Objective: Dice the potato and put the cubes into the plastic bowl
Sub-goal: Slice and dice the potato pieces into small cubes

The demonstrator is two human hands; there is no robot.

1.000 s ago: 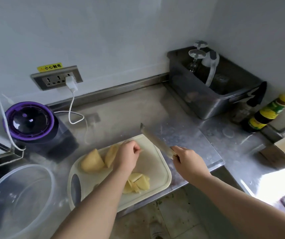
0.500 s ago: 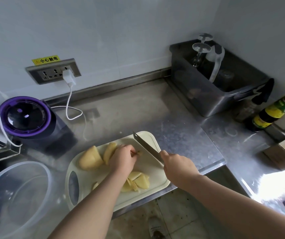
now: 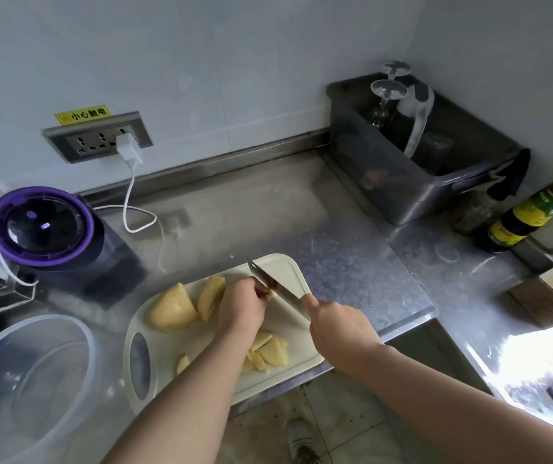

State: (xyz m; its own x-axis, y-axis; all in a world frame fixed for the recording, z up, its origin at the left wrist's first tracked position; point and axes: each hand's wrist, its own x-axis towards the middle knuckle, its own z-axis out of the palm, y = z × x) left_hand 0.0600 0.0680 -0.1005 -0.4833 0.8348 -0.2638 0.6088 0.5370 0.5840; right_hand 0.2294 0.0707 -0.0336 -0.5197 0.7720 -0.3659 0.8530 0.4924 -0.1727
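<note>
Cream rounded board, pale potato wedges. Curled left hand pins potato piece; right hand grips steel cleaver, blade now nearer knuckles.

"小心触电" on yellow sticker

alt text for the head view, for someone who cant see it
On a cream plastic cutting board, a person's right hand holds a steel knife against a small potato piece pinned by the left hand. Larger peeled chunks lie beside it; a clear plastic bowl stands left.
</note>
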